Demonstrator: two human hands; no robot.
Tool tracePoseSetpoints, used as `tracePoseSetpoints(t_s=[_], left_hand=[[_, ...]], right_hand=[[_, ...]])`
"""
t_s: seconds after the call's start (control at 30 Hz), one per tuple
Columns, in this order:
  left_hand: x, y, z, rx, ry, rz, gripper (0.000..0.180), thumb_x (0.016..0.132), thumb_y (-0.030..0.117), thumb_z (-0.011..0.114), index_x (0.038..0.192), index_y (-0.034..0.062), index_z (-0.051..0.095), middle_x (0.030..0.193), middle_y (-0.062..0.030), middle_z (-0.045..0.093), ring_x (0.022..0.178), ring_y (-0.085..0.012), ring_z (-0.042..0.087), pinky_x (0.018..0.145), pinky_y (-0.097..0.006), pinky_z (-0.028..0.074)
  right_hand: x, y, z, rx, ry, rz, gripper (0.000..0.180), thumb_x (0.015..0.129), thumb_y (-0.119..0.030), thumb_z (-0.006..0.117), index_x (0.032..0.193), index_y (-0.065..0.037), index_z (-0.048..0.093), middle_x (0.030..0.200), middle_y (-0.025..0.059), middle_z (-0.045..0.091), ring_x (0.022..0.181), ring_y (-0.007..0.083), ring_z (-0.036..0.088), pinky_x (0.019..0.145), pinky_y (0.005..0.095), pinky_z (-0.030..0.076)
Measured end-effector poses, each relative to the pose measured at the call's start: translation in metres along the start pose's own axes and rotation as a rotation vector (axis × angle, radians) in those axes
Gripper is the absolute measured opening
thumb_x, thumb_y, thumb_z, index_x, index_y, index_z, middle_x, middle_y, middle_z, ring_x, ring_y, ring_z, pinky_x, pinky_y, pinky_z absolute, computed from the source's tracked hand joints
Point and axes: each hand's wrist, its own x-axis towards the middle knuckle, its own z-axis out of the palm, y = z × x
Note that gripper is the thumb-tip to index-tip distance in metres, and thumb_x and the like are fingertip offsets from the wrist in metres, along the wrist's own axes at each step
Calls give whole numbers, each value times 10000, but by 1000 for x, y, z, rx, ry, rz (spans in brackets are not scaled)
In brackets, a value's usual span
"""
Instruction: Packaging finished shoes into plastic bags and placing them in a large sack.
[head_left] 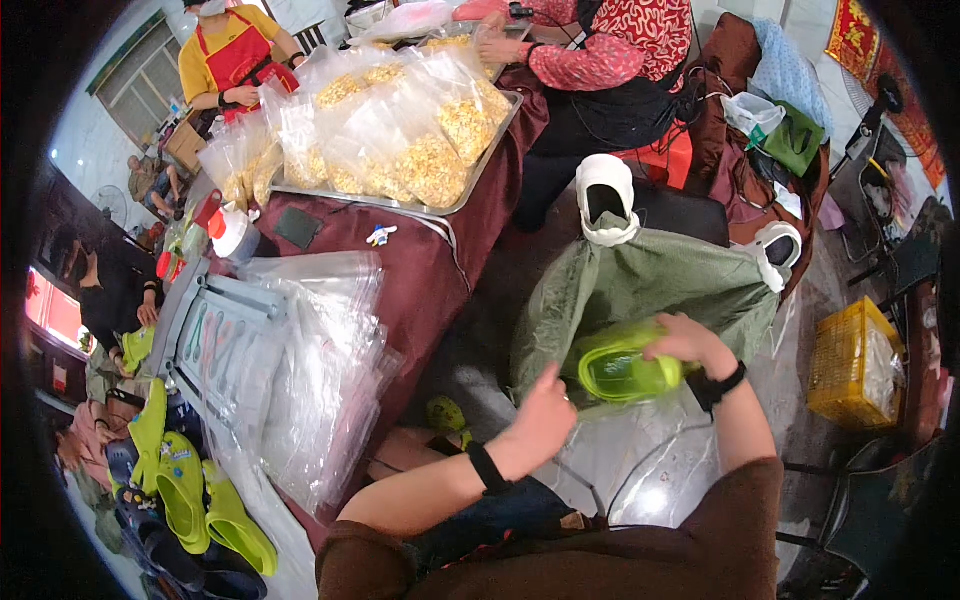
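A green woven sack [680, 275] hangs with its mouth open in front of me. My right hand [690, 345] is closed on the far right side of a pair of lime-green clogs [625, 370], which seem to be in clear plastic. The clogs are over the sack's mouth, slightly blurred. My left hand [540, 425] is closed at the sack's near left edge, its fingertips at the rim. At the sack's far corners are a white shoe [607, 205] and another white shoe [775, 255].
To the left, a table with a dark red cloth [430, 290] bears a metal tray [450, 205] of bagged yellow flakes, a blue-grey plastic stool [225, 330] and clear plastic bags [310, 400]. Lime-green clogs [180, 490] lie lower left. A yellow crate [855, 365] stands right. Other people work beyond.
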Motion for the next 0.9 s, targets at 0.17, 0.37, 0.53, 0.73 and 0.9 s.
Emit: tracePoseSetpoints(t_s=[0.17, 0.37, 0.53, 0.73, 0.9], left_hand=[[-44, -55, -11, -143, 147, -133, 108, 688, 61, 636, 777, 103, 681, 777, -30, 627, 971, -229, 594, 1180, -631, 214], [-47, -66, -13, -141, 117, -169, 113, 723, 70, 642, 792, 123, 713, 820, -32, 648, 1019, -216, 589, 1188, -632, 197], [-57, -54, 16, -155, 73, -205, 116, 758, 77, 627, 794, 106, 733, 835, -41, 673, 1071, -217, 573, 1175, -647, 222], [-62, -27, 38, -270, 245, -232, 393, 727, 125, 715, 1119, 134, 707, 916, -71, 635, 1135, -254, 543, 1150, -692, 211], [-52, -12, 33, -246, 88, -120, 473, 665, 239, 813, 1117, 175, 688, 1052, -83, 605, 1234, -275, 501, 1140, -720, 193]], right_hand=[[53, -68, 44, -316, -64, 28, 889, 609, -573, 762, 1243, 33, 618, 1242, 342, 584, 1201, 434, 563, 996, 437, 484], [67, -100, 104, -350, 85, -43, 1125, 631, -756, 730, 1412, 21, 502, 1452, 349, 422, 1321, 462, 470, 1121, 420, 381], [33, -47, 39, 58, -180, -236, 1027, 781, -713, 680, 1457, 24, 448, 1439, 244, 513, 1338, 313, 496, 1118, 380, 377], [-11, 115, -7, 567, 1161, -94, 308, 833, -275, 746, 845, 26, 681, 719, 51, 657, 699, 126, 581, 686, 318, 492], [-22, 250, -24, 799, 1462, 71, 334, 863, -103, 695, 1148, 32, 586, 1025, 67, 673, 902, 187, 616, 824, 335, 486]])
